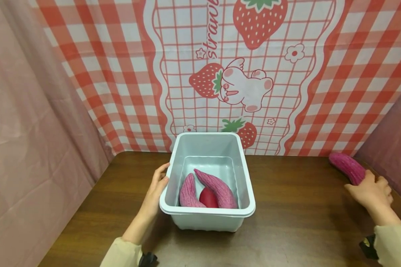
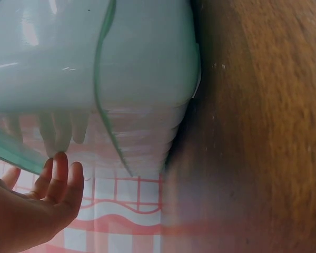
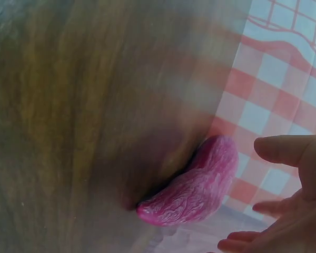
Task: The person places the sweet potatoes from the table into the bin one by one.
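Observation:
A pale grey-blue plastic bin (image 1: 204, 218) stands on the table. Inside it lie two curved, wrinkled purple-pink sweet potatoes (image 1: 220, 191), with a smooth dark red rounded thing (image 1: 208, 198) between them, partly hidden. Beside the bin's left wall is my left hand (image 1: 153, 194); its loosely bent fingers (image 2: 58, 179) are at the outer side, near the rim. Far to the right, another sweet potato (image 1: 347, 167) lies at the back of the table. My right hand (image 1: 371, 191) is over its near end, and in the right wrist view the spread fingers (image 3: 279, 150) stand apart from it.
The brown wooden table (image 1: 294, 222) holds everything. Behind it hangs a red-and-white checked cloth (image 1: 130, 81) with strawberry prints. A pinkish curtain (image 1: 36, 129) hangs along the left side and a darker one (image 1: 391, 141) along the right, close to my right hand.

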{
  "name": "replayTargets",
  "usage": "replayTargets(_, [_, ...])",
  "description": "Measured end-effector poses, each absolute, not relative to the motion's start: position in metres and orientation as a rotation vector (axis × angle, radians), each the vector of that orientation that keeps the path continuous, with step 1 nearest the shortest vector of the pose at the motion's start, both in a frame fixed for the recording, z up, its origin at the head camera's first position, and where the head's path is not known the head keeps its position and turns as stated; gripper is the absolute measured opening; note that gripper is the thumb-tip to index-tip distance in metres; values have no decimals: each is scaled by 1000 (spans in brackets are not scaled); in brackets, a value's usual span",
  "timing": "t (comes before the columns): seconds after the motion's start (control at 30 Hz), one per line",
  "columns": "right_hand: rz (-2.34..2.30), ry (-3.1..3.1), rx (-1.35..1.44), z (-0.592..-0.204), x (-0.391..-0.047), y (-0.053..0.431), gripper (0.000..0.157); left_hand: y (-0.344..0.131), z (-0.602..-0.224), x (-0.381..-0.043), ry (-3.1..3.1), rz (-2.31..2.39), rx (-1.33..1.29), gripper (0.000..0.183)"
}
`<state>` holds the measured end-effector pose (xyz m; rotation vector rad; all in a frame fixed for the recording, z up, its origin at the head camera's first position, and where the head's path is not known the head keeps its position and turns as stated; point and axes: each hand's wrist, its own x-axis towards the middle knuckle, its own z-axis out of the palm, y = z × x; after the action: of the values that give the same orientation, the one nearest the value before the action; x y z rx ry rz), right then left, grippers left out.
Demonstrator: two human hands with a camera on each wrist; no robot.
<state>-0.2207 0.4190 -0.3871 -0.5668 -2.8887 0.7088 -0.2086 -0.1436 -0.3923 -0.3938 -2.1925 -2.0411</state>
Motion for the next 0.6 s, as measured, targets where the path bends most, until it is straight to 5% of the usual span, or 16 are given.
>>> replayTargets(0.6, [858, -2985, -832, -395, -219, 433, 105, -144, -392, -210, -2195, -2021, -404, 41])
